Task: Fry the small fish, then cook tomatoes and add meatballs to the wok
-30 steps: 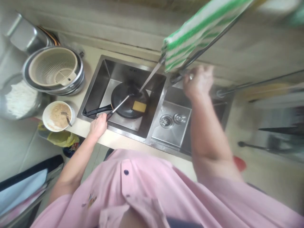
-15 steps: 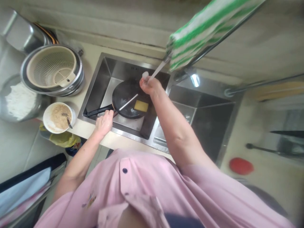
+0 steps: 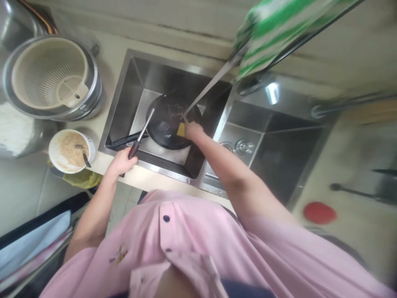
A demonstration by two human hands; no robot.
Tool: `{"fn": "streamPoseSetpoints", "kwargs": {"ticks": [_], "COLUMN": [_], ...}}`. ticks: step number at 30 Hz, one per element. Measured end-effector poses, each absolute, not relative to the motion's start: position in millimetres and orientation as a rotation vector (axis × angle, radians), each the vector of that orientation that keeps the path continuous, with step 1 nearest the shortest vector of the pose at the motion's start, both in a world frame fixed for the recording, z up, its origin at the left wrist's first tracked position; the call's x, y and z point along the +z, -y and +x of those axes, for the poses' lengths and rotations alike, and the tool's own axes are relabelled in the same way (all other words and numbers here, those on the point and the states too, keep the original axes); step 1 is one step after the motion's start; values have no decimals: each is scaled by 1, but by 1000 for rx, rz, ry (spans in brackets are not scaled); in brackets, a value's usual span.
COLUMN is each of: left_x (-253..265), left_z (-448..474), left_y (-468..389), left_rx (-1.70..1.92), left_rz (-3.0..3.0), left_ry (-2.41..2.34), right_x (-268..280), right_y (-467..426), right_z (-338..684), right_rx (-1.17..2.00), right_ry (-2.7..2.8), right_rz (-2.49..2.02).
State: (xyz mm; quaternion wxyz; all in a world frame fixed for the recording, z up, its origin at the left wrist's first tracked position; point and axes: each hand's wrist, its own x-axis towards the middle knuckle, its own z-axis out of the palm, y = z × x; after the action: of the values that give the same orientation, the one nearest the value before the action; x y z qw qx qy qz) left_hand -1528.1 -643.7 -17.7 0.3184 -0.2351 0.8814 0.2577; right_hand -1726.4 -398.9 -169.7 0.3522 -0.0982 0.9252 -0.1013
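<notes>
My left hand (image 3: pixel 123 162) is closed around the dark handle of a utensil with a straight metal shaft (image 3: pixel 145 128); its exact kind I cannot make out. The shaft points up over the left rim of a black frying pan (image 3: pixel 167 136), which lies in the left sink basin with its handle (image 3: pixel 127 140) toward the left. Over the pan, my right hand (image 3: pixel 194 131) is closed on a yellow sponge (image 3: pixel 181 129). A stream of water (image 3: pixel 214 82) falls from the tap and lands beside the fingers.
The second sink basin (image 3: pixel 276 157) adjoins on the right. Left of the sink stand a beige colander (image 3: pixel 49 74) in metal bowls and a white bowl (image 3: pixel 66 159) with beige paste and a spoon. A green-striped cloth (image 3: pixel 273 33) hangs over the tap. A red round object (image 3: pixel 319 212) lies right.
My right hand has come down from the water stream and taken hold of the sponge in the pan. My left hand has moved left, lifting and tilting the utensil more upright.
</notes>
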Motion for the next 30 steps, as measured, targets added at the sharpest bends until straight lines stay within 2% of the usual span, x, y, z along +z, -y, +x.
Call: {"fn": "streamPoseSetpoints", "kwargs": {"ticks": [4,7,12,16,20,23,26,30], "left_x": [-16,-35,-74,-84,-82,-80,-77,-72], "left_z": [-1530,-1533,-1541,-1545,-1543,-1542,-1543,-1546], "left_y": [658,664,669,670,668,665,665,666], "left_rx": [743,765,785,812,832,829,825,811], "left_rz": [-598,-521,-559,-640,-660,-658,-673,-718], "left_ry": [-2493,-2682,-2748,-2687,-2625,-2617,-2598,-2567], "right_x": [-191,-197,-199,-211,-222,-223,-219,-209], "right_y": [419,422,456,498,496,461,428,433], "right_z": [-1705,-1692,-1678,-1717,-1782,-1800,-1773,-1697], "right_rx": [-97,-52,-170,-306,-325,-131,65,34], "right_ry": [-2387,-2373,-2204,-2297,-2542,-2603,-2470,-2256], "right_rz": [-347,-510,-1008,-1240,-904,-402,-60,-110]}}
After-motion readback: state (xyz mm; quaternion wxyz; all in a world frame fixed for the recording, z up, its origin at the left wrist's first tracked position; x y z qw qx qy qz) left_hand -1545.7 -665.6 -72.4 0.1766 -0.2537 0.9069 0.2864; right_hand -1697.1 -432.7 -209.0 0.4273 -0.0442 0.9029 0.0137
